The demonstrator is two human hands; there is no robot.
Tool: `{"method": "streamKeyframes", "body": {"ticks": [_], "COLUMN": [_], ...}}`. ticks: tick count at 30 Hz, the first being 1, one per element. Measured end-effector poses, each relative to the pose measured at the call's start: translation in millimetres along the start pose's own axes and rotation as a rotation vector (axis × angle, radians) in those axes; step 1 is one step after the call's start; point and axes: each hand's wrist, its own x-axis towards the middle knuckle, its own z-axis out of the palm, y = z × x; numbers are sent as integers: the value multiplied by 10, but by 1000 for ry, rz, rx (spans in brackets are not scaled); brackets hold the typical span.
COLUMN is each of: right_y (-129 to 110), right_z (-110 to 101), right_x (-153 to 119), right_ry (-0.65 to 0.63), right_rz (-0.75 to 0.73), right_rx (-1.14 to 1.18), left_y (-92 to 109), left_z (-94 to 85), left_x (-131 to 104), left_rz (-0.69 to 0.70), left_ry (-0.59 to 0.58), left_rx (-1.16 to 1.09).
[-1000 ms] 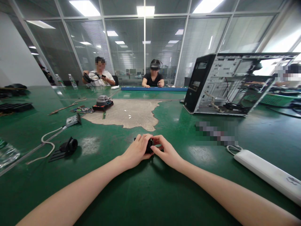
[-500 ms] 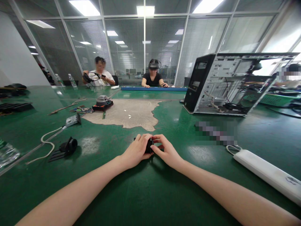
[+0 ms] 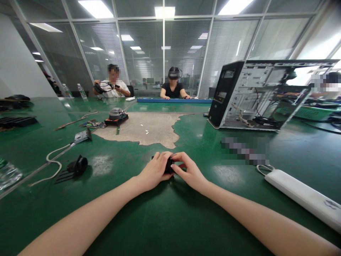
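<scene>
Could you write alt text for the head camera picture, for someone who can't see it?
Two bare hands, left hand and right hand, meet around a small black part on a green table. An open computer case stands at the right behind them, with a white power strip nearer. Two people sit at the far side.

Small black part (image 3: 168, 165) between your hands

It sits on the green table at your 12 o'clock, mostly covered by your fingers, so its shape cannot be told.
</scene>
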Motion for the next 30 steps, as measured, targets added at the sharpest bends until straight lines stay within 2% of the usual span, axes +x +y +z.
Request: {"method": "streamKeyframes", "body": {"ticks": [6,9,14,19,25,30], "right_y": [-14,-24,-2,18,7,5], "right_z": [9,0,-9,8,16,-3], "right_x": [19,10,-7,1,14,3], "right_ry": [-73,-79,-11,1,-58,-54], "right_rz": [122,78,-57,-19,83,15], "right_rx": [72,40,-37,-2,61,8], "left_y": [-5,-9,-3,-1,-5,-12], "left_z": [-3,0,0,-6,1,-4], "left_x": [-5,-9,-8,-7,-1,-3], "left_rz": [6,2,10,5,-1,6], "left_ry": [1,-7,-14,-14,-22,-27], "left_rx": [-9,-1,19,20,19,22]}}
